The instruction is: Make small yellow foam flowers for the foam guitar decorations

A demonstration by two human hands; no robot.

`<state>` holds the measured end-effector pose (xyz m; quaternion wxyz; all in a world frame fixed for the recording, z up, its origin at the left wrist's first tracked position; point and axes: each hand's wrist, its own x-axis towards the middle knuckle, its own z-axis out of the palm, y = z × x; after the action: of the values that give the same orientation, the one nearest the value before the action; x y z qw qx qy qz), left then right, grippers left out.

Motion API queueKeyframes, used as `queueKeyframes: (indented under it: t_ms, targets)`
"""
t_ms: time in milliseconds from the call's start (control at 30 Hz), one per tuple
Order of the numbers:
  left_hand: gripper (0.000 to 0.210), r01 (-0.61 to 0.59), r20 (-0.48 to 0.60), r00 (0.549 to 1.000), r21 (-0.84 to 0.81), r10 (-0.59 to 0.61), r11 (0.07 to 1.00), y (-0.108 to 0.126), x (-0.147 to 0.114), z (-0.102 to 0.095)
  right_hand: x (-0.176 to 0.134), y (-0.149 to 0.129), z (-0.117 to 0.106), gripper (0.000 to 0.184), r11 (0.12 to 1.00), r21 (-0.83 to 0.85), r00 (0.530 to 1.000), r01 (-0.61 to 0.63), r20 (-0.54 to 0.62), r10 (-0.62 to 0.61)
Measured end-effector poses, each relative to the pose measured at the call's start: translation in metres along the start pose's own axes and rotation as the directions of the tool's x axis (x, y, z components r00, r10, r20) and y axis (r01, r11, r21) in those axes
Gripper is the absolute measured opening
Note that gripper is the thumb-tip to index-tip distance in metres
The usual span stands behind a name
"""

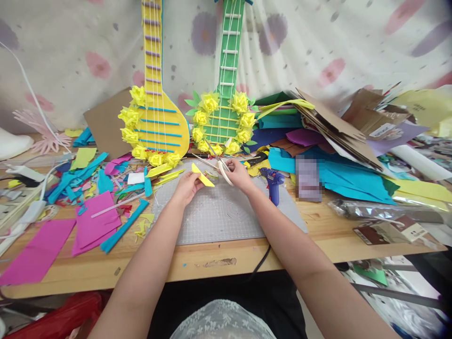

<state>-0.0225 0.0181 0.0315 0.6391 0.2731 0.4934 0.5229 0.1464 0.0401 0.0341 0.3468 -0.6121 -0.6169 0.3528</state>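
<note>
Between the fingers of my left hand (188,187) is a small folded piece of yellow crepe paper (202,176), held over the grey cutting mat (219,221). My right hand (237,173) grips white-handled scissors (223,172), their blades parted and pointing up and left, apart from the paper. Behind my hands stand two paper-made instruments with strings: a yellow one (165,127) and a green one (222,117), both edged with yellow paper flowers. A blue glue gun (273,182) rests at the mat's right side.
Pink paper sheets (97,221) and blue scraps (123,226) cover the left of the wooden table (197,263). Blue crepe paper (346,176) and stacked cardboard (339,127) lie to the right. A black cord (263,261) hangs over the front edge.
</note>
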Motion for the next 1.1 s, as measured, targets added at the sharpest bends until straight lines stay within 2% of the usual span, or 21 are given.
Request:
queueKeyframes:
  t_ms: [167, 300, 400, 633, 933, 1100]
  targets:
    - [0.007, 0.022, 0.013, 1.000, -0.118, -0.021, 0.993, 0.000, 0.001, -0.002, -0.012, -0.007, -0.023, 0.040, 0.995, 0.088, 0.972, -0.041, 0.236, 0.019]
    - [0.011, -0.008, 0.025, 1.000, -0.196, 0.013, 0.981, -0.002, 0.003, -0.006, -0.027, -0.010, -0.038, 0.042, 0.994, 0.078, 0.877, -0.071, 0.480, 0.025]
    - [0.013, -0.014, 0.042, 0.999, -0.257, 0.025, 0.966, -0.003, 0.006, -0.008, -0.035, -0.010, -0.046, 0.043, 0.997, 0.040, 0.808, -0.071, 0.589, 0.034]
    - [0.012, 0.028, 0.035, 0.999, -0.265, -0.020, 0.964, -0.003, 0.004, -0.008, -0.037, -0.011, -0.053, 0.043, 0.999, -0.022, 0.763, -0.028, 0.645, 0.036]
    - [0.012, 0.028, 0.069, 0.998, -0.225, -0.013, 0.974, -0.003, 0.002, -0.008, -0.034, -0.005, -0.050, 0.043, 0.990, 0.063, 0.715, -0.125, 0.697, 0.046]
    - [0.010, 0.049, 0.084, 0.996, -0.251, -0.029, 0.967, -0.003, 0.001, -0.007, -0.034, -0.006, -0.048, 0.044, 0.981, 0.106, 0.715, -0.163, 0.698, 0.044]
